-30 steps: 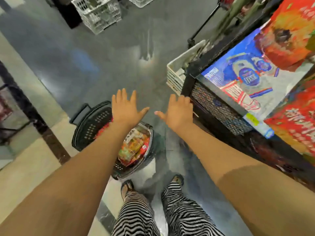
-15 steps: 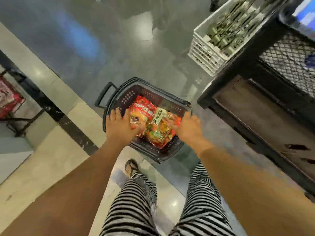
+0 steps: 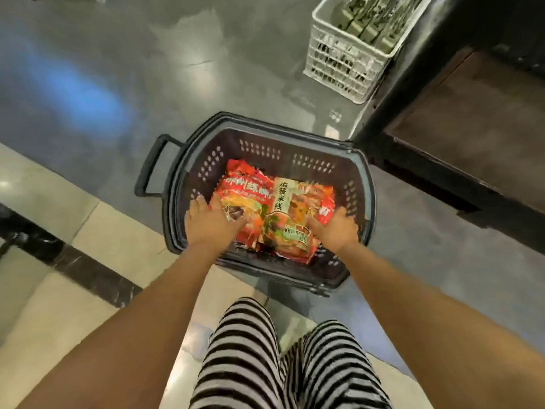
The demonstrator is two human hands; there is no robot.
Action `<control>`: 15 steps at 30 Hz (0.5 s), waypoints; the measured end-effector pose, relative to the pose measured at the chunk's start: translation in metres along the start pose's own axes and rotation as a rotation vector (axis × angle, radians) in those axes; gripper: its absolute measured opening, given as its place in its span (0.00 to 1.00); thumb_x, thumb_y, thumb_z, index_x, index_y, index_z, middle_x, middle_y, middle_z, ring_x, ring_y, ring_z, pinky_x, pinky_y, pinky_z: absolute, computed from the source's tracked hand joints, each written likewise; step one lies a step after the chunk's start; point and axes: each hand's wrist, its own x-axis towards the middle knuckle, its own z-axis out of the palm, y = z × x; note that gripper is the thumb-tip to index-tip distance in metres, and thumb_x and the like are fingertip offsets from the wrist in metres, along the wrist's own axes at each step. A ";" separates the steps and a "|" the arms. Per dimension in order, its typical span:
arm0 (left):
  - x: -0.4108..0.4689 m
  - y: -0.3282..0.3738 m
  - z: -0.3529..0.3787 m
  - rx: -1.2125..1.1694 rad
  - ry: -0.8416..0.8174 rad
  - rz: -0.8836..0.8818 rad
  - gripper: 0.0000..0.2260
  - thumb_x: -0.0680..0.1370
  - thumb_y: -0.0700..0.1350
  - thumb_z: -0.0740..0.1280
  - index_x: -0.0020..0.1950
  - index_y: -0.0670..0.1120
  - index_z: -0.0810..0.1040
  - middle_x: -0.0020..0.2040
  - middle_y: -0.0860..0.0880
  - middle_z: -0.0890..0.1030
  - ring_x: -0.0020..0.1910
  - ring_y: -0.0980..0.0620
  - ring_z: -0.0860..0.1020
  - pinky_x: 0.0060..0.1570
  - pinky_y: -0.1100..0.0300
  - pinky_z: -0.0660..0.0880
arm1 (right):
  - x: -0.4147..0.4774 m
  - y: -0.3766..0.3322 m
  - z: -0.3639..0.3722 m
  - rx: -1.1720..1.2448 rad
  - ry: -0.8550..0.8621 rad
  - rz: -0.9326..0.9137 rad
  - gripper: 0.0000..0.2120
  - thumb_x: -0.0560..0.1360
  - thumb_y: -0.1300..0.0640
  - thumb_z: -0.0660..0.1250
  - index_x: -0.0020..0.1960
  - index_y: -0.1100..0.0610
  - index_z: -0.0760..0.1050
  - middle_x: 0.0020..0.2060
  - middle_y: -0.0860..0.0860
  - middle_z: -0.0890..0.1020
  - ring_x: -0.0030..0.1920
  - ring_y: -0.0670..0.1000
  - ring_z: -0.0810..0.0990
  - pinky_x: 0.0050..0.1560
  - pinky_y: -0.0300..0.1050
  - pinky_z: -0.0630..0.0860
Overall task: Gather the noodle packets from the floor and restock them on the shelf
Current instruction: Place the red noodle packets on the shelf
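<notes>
Left hand, fingers straight, is pressing glossy crinkled noodle packets in a perforated plastic basket; right hand is touching them, finger curl unclear.

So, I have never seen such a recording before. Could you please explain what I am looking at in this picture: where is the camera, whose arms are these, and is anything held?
There is no machine here: a person works with two bare hands. The camera sits on the person's head and looks forward and down, so you see both arms and the striped trousers from above. On the grey floor stands a dark shopping basket with red noodle packets inside. The left hand rests with fairly straight fingers on the left side of the pile, and the right hand lies on its right side. Whether the right fingers already grip, I cannot tell. Further away stand a white crate and, at the right, a dark shelf.
</notes>
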 end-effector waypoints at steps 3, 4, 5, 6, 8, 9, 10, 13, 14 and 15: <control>0.046 -0.007 0.026 -0.101 -0.027 -0.029 0.47 0.74 0.72 0.60 0.81 0.44 0.50 0.78 0.35 0.58 0.77 0.36 0.57 0.74 0.44 0.57 | 0.046 0.002 0.039 0.198 -0.005 0.098 0.50 0.74 0.31 0.62 0.77 0.66 0.49 0.70 0.65 0.68 0.71 0.64 0.67 0.69 0.56 0.67; 0.062 -0.009 0.034 -0.126 -0.042 -0.038 0.47 0.73 0.72 0.60 0.81 0.44 0.51 0.77 0.34 0.60 0.76 0.35 0.59 0.73 0.43 0.59 | 0.062 0.003 0.051 0.262 0.003 0.139 0.52 0.73 0.29 0.61 0.77 0.67 0.47 0.70 0.64 0.69 0.70 0.64 0.68 0.69 0.57 0.67; 0.079 -0.009 0.041 -0.152 -0.058 -0.042 0.47 0.73 0.72 0.61 0.80 0.43 0.52 0.76 0.34 0.62 0.74 0.34 0.61 0.72 0.43 0.61 | 0.080 0.005 0.061 0.325 0.014 0.190 0.55 0.72 0.28 0.61 0.77 0.68 0.46 0.70 0.64 0.69 0.70 0.63 0.68 0.69 0.57 0.68; 0.097 -0.009 0.047 -0.177 -0.067 -0.042 0.47 0.73 0.72 0.61 0.80 0.43 0.52 0.75 0.34 0.63 0.74 0.34 0.63 0.71 0.43 0.62 | 0.095 0.007 0.068 0.397 0.019 0.224 0.55 0.72 0.27 0.61 0.77 0.69 0.45 0.70 0.63 0.69 0.70 0.63 0.68 0.69 0.57 0.68; 0.130 -0.008 0.060 -0.210 -0.072 -0.037 0.48 0.73 0.72 0.62 0.79 0.42 0.53 0.75 0.34 0.64 0.73 0.33 0.63 0.71 0.41 0.63 | 0.127 0.014 0.082 0.445 0.040 0.281 0.52 0.74 0.30 0.61 0.77 0.69 0.47 0.72 0.63 0.67 0.71 0.64 0.67 0.69 0.56 0.66; 0.146 -0.007 0.067 -0.210 -0.070 -0.034 0.49 0.72 0.73 0.63 0.79 0.41 0.53 0.75 0.34 0.63 0.73 0.33 0.63 0.71 0.41 0.63 | 0.142 0.019 0.088 0.444 0.052 0.316 0.49 0.76 0.32 0.60 0.77 0.68 0.48 0.72 0.63 0.66 0.72 0.64 0.66 0.69 0.56 0.65; 0.160 -0.006 0.075 -0.199 -0.081 -0.040 0.50 0.71 0.74 0.63 0.80 0.41 0.52 0.76 0.35 0.62 0.74 0.33 0.62 0.72 0.41 0.62 | 0.156 0.025 0.095 0.444 0.057 0.315 0.46 0.78 0.34 0.58 0.77 0.68 0.50 0.73 0.63 0.65 0.73 0.64 0.65 0.70 0.55 0.65; 0.194 -0.005 0.103 -0.153 -0.160 -0.087 0.55 0.68 0.76 0.62 0.80 0.39 0.51 0.78 0.36 0.60 0.76 0.35 0.60 0.73 0.42 0.61 | 0.187 0.032 0.115 0.508 -0.010 0.270 0.41 0.78 0.32 0.54 0.75 0.66 0.61 0.69 0.61 0.71 0.67 0.62 0.73 0.67 0.52 0.70; 0.203 -0.006 0.111 -0.101 -0.181 -0.090 0.56 0.68 0.78 0.60 0.80 0.38 0.52 0.78 0.37 0.60 0.76 0.35 0.60 0.74 0.42 0.60 | 0.196 0.031 0.123 0.531 -0.039 0.258 0.43 0.76 0.29 0.52 0.73 0.64 0.65 0.66 0.60 0.74 0.63 0.62 0.75 0.66 0.54 0.71; 0.212 -0.007 0.121 -0.058 -0.179 -0.091 0.57 0.66 0.80 0.59 0.79 0.38 0.55 0.78 0.38 0.60 0.75 0.35 0.60 0.73 0.42 0.59 | 0.214 0.038 0.135 0.562 -0.086 0.255 0.45 0.74 0.26 0.50 0.72 0.62 0.68 0.65 0.59 0.76 0.62 0.62 0.76 0.67 0.57 0.71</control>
